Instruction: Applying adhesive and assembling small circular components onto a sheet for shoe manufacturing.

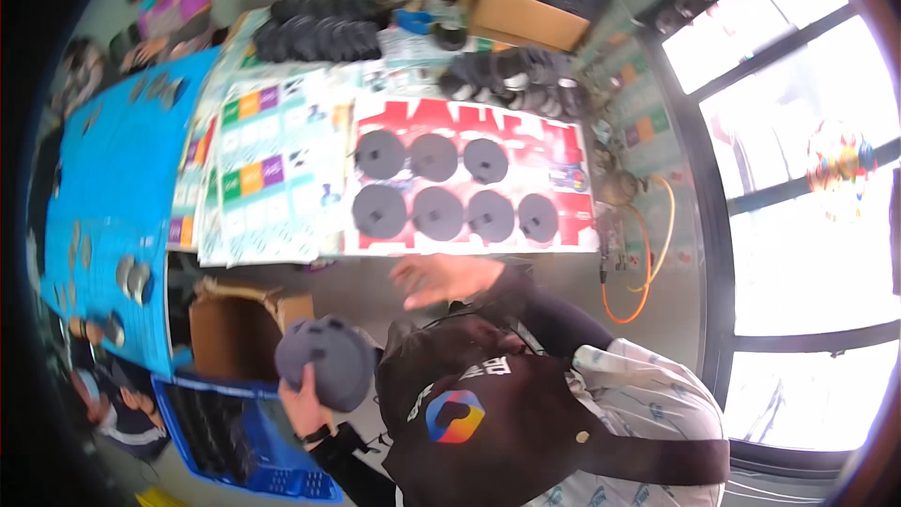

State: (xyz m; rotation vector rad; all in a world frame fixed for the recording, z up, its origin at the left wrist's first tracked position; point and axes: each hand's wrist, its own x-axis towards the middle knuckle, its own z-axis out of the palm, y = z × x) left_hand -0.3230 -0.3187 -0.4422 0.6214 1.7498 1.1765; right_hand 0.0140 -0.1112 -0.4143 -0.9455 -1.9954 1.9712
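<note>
My left hand (302, 407) grips a dark grey round disc (343, 368) by its near edge, low at the left of my body and over the area between the cardboard box and my apron. A small black tab or hole shows on the disc's face. My right hand (445, 279) is just off the table's front edge, slightly blurred, fingers stretched out and holding nothing. Beyond it, several similar dark discs (438, 213) lie flat in two rows on a red and white printed sheet (572, 144). Each has a small black mark near its middle.
Behind the sheet stand rows of dark round pieces (317, 39) and an open carton (514, 16) with a black bag. Left are printed sheets (272, 174), a blue table (122, 169) with other people, a cardboard box (235, 329) and a blue crate (239, 432). An orange hose (646, 272) hangs right.
</note>
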